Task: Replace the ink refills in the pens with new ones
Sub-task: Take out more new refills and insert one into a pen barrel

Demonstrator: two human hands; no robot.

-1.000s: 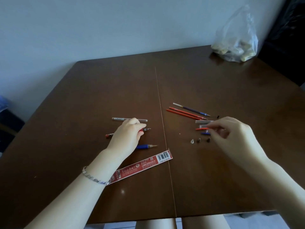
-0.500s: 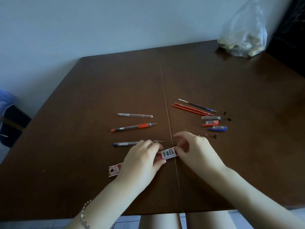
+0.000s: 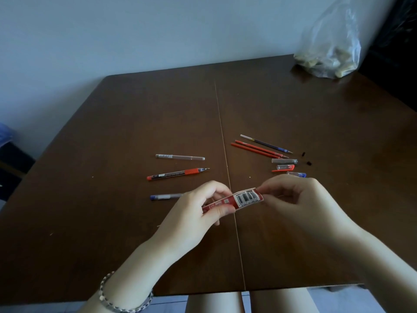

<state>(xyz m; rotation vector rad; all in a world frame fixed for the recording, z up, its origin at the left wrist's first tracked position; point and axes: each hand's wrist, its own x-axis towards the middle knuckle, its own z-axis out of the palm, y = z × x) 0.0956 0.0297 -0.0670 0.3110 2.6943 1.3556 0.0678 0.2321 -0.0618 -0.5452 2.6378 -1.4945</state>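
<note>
One refill packet pinched between left hand and right hand; three loose refills.

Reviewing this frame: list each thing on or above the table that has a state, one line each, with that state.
Refill packet: lifted off the table, held by both hands.
Left hand: gripping the packet's left part.
Right hand: pinching the packet's barcode end.
Red pen: lying uncapped, tip exposed.
Blue pen: lying, front end hidden by the left hand.
Clear barrel: lying alone.
Loose refills: lying side by side.
Caps: off, lying near the refills.
Plastic bag: standing at the far corner.
</note>
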